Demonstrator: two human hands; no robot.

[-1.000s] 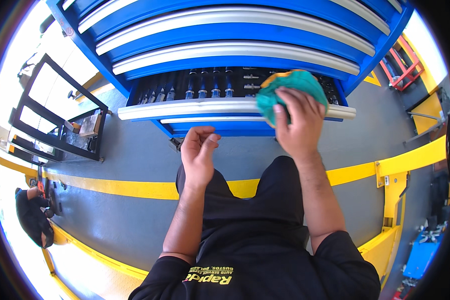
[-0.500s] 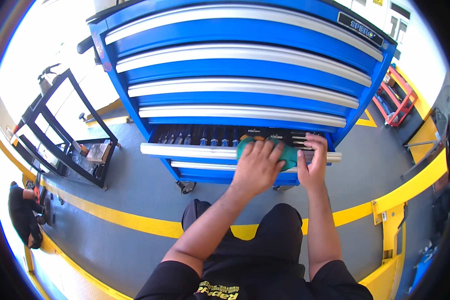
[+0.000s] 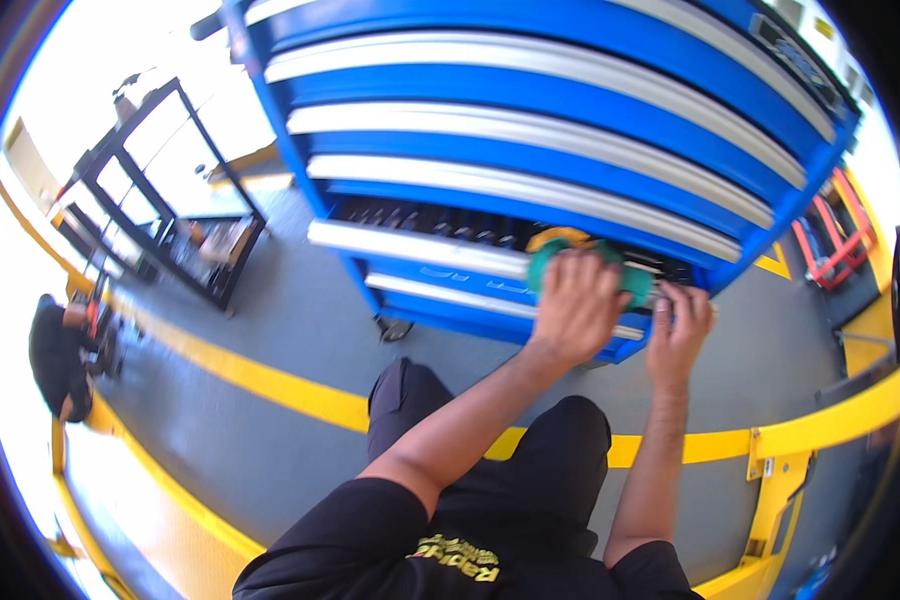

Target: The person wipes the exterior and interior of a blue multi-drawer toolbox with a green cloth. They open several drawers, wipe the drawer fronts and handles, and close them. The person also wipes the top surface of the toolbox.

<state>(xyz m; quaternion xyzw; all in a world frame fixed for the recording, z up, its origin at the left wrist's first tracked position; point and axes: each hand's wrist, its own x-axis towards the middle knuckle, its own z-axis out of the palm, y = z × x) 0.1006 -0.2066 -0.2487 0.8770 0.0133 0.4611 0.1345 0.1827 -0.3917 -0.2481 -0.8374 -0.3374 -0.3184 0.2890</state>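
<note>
A green cloth (image 3: 544, 272) with an orange-yellow part (image 3: 558, 238) lies bunched over the front edge of a pulled-out drawer (image 3: 420, 245). My left hand (image 3: 578, 308) is closed on the cloth from above, knuckles up, and looks smeared by motion. At the right end of the same drawer front, my right hand (image 3: 680, 335) has its fingers somewhat bent and apart, touching the edge. Inside the drawer, a row of hand tools (image 3: 395, 217) lies in a dark lining; blur hides their exact kind. The cloth and my hands cover the drawer's right part.
The blue tool cabinet (image 3: 540, 90) with silver drawer handles stands on casters ahead. A black metal cart (image 3: 160, 200) is to the left, a red cart (image 3: 832, 235) to the right. Yellow rails (image 3: 830, 415) flank me. Another person (image 3: 58, 355) bends down at far left.
My view has tilted, so the cabinet sits slanted and farther right. My left hand and the cloth have shifted slightly right along the drawer, and more of the orange-yellow part shows.
</note>
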